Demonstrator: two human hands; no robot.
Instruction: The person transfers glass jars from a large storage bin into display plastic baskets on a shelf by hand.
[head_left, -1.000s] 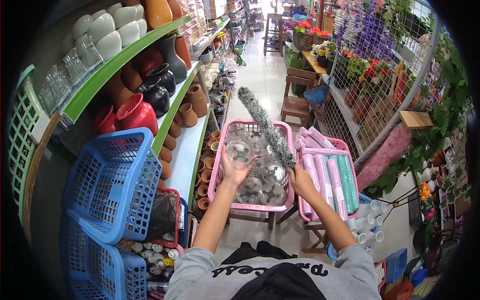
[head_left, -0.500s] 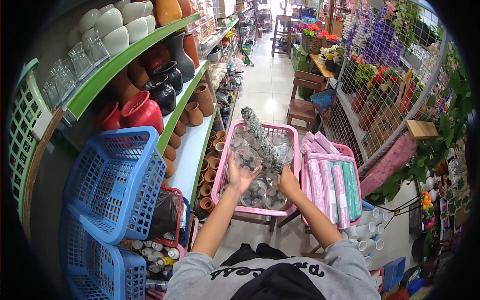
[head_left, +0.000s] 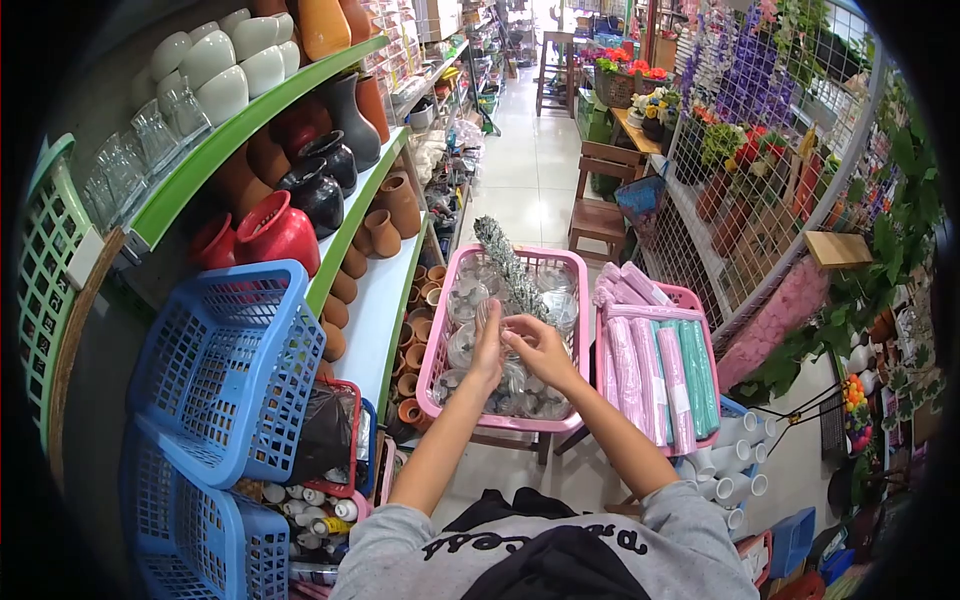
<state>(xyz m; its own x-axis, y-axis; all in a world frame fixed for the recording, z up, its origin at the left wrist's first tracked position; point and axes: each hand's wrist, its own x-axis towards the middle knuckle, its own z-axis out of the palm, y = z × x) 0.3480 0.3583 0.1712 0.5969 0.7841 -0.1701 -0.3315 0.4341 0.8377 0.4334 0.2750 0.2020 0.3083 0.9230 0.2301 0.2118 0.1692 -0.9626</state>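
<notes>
My left hand (head_left: 487,345) is closed on a round clear glass dish (head_left: 488,312), turned nearly edge-on above the pink basket (head_left: 428,385). My right hand (head_left: 542,352) is beside it, fingertips at the dish's side. A grey, fluffy duster (head_left: 508,268) slants across the basket toward the far rim. Its near end goes out of sight behind my right hand, which appears to keep hold of it. More clear glass dishes (head_left: 462,345) with dark marks fill the basket under both hands.
On the right a second pink basket (head_left: 714,335) holds pink and green wrapped rolls (head_left: 675,375). Blue baskets (head_left: 225,370) are stacked at left, below shelves of pots and a red vase (head_left: 278,235). A wooden chair (head_left: 605,195) and wire mesh rack (head_left: 770,200) line the aisle.
The dish has tilted from face-up to nearly edge-on. My right hand has moved left, up against the dish, and the duster has shifted slightly left with it.
</notes>
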